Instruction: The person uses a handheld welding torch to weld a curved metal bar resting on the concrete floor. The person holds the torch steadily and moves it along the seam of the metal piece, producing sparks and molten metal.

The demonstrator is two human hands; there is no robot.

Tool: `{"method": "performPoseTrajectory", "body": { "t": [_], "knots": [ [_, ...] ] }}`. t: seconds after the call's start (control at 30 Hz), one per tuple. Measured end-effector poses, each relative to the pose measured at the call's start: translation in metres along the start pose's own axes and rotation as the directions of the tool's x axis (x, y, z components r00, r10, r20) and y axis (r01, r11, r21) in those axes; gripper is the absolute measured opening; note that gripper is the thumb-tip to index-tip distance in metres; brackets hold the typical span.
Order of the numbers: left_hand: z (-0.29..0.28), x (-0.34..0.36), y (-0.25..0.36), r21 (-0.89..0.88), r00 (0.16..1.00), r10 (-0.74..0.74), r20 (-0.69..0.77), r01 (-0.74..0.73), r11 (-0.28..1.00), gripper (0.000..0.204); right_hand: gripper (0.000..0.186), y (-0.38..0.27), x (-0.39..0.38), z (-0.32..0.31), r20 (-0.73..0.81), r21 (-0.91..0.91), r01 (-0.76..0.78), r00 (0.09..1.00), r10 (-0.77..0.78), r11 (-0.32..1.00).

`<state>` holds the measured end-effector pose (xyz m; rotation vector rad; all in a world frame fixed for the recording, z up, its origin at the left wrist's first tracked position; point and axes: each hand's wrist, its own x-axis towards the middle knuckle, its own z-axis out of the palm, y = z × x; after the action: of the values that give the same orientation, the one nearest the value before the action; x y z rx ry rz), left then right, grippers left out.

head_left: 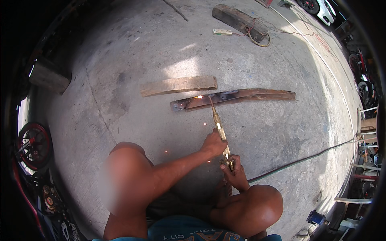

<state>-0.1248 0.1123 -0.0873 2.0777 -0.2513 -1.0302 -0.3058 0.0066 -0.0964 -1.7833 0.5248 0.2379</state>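
Both of my hands grip a brass gas torch (220, 129) that points away from me. My left hand (214, 143) is closed round the middle of its handle. Nearer to me, my right hand (236, 172) holds the rear end by the valves, its fingers partly hidden. The torch tip meets a long, rusty, slightly curved metal bar (257, 94) on the floor. A bright orange flame (199, 97) shows on the bar just left of the tip, and a few sparks fly toward me. The bar's left end is darkened and has small holes.
A wooden plank (179, 85) lies just beyond the bar. Farther off are a dark wooden block (237, 20) with wires and a small pale box (222, 32). A hose (297, 162) runs right from my right hand. A motorcycle wheel (35, 146) stands at the left.
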Motion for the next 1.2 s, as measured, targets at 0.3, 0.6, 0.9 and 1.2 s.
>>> {"method": "performPoseTrajectory", "body": {
  "t": [0.3,0.6,0.9,1.2],
  "knots": [
    [0.0,0.001,-0.001,0.011,1.0,-0.009,0.01,0.009,1.0,0.059,0.04,-0.001,0.0,-0.001,0.011,-0.012,0.013,1.0,-0.013,1.0],
    [0.001,0.001,-0.005,0.017,0.999,0.051,-0.011,-0.051,0.999,0.067,0.044,0.002,0.001,0.002,-0.005,-0.03,0.027,1.0,-0.027,0.999],
    [0.004,0.004,-0.011,0.013,0.996,0.083,-0.018,-0.083,0.996,0.071,0.044,0.0,0.0,0.002,-0.003,-0.053,0.056,0.998,-0.056,0.997],
    [0.005,0.004,-0.01,0.019,0.998,0.059,0.012,-0.059,0.998,0.075,0.044,-0.003,-0.002,0.004,-0.017,-0.053,0.088,0.996,-0.089,0.995]
  ]
}}
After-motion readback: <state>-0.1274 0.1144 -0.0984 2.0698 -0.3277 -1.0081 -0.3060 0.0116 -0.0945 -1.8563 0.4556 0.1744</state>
